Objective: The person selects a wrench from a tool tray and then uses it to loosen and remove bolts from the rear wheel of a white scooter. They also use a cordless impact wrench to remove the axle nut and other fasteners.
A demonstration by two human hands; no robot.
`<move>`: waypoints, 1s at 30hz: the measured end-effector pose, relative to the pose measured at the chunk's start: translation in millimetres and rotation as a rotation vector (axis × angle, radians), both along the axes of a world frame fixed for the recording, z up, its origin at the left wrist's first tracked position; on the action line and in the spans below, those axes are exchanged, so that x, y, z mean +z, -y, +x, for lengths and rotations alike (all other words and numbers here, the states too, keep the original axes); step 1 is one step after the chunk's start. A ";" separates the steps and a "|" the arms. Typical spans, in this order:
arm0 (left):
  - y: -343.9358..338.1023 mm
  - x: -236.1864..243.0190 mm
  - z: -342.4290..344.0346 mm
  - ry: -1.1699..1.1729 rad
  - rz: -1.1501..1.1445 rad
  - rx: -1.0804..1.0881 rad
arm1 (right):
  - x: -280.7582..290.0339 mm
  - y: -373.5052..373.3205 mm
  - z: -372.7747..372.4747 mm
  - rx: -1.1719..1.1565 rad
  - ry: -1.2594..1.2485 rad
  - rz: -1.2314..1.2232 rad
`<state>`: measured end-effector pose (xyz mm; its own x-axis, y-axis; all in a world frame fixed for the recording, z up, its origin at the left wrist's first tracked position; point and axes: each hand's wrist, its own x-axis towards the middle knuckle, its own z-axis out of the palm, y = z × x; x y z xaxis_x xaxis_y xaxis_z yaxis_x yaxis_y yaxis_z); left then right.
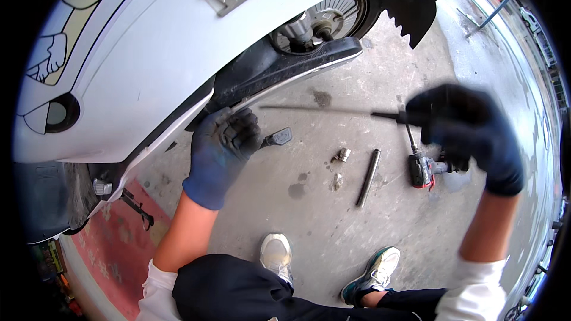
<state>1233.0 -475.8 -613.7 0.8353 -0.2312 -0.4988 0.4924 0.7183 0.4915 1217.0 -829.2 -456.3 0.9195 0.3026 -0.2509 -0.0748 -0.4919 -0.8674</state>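
Blue-and-black gloved right hand (470,128) grips the long, thin, dark-shafted tool (389,116), tip toward the blue-and-black gloved left hand (219,145). Left fingers curl beside the white glossy body panel (148,77); contents cannot be told. Advisable: steady the tip, keep fingers off its line.

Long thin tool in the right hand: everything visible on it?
The long thin tool has a straight, slender, grey shaft, metal-looking, and a thicker black section toward the right hand, whose grip hides its other end. It extends leftward above the grey floor, the far tip close to the left hand; contact isn't clear. Blur hides finer detail.
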 end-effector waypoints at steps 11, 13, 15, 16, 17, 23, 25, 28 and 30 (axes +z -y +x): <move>11.3 6.8 1.1 0.021 0.123 0.016 | -120.9 -11.9 -111.1 -0.701 -0.171 0.592; 11.4 6.0 0.6 0.062 0.139 -0.008 | -130.3 -16.1 -112.8 -0.675 -0.160 0.536; 9.3 7.7 0.6 0.051 0.149 0.005 | -135.7 -22.3 -112.2 -0.675 -0.143 0.517; 11.6 10.8 1.2 0.022 0.147 0.024 | -138.8 -23.2 -112.4 -0.679 -0.115 0.507; 12.9 11.9 2.1 -0.008 0.145 0.045 | -142.8 -24.1 -112.9 -0.681 -0.087 0.497; 2.6 4.7 3.7 0.079 0.010 -0.075 | -176.5 -52.2 -132.1 -0.636 0.088 0.342; 0.3 2.8 1.7 0.042 0.016 -0.052 | -182.5 -66.9 -145.2 -0.572 0.196 0.232; 6.0 4.9 3.6 0.024 0.018 -0.019 | -158.0 -81.7 -145.7 -0.569 0.368 0.085; 9.4 7.3 1.9 0.009 0.039 0.013 | -145.9 -72.8 -140.0 -0.541 0.368 0.045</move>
